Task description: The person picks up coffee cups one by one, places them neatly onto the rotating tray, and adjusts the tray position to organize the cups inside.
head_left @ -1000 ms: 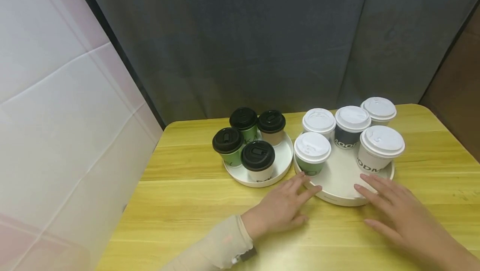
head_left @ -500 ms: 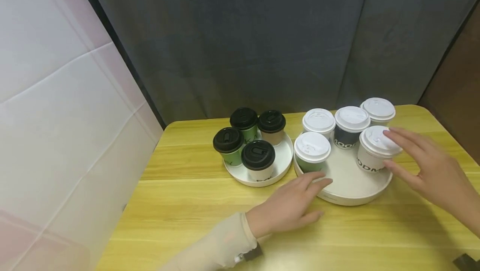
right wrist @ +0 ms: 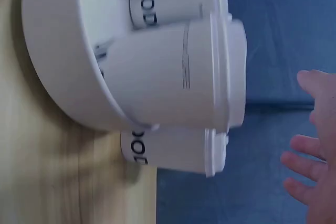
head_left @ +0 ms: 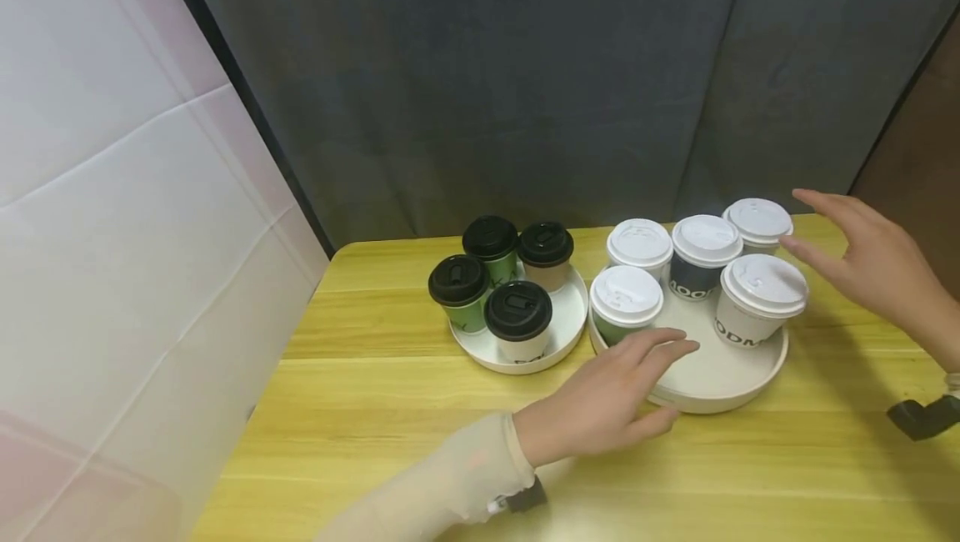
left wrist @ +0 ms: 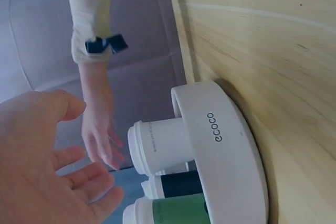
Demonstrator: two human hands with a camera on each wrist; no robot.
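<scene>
My left hand (head_left: pixel 607 396) hovers with spread fingers over the front edge of the larger round white tray (head_left: pixel 697 400), holding nothing. That tray carries paper cups with white lids: a green-sided cup (head_left: pixel 626 300), a dark-sleeved cup (head_left: pixel 697 263), a white cup (head_left: pixel 757 300) and one behind the green one. Another white-lidded cup (head_left: pixel 757 221) stands at the back right; in the right wrist view this rear cup (right wrist: pixel 168 150) shows past the tray's rim. My right hand (head_left: pixel 877 258), fingers extended, is just right of it, with a gap between hand and lids in the right wrist view.
Left of the larger tray is a smaller white dish (head_left: pixel 566 338) with several black-lidded cups (head_left: pixel 517 317). A wooden table (head_left: pixel 390 442) bears everything. Behind it hangs a dark grey curtain (head_left: pixel 487 83); a white panel (head_left: pixel 135 275) stands at the left.
My right hand has moved from the tray's front, past the front white cup, to beside the back right cup. My left hand has shifted rightward along the tray's front. The cups have stayed in place.
</scene>
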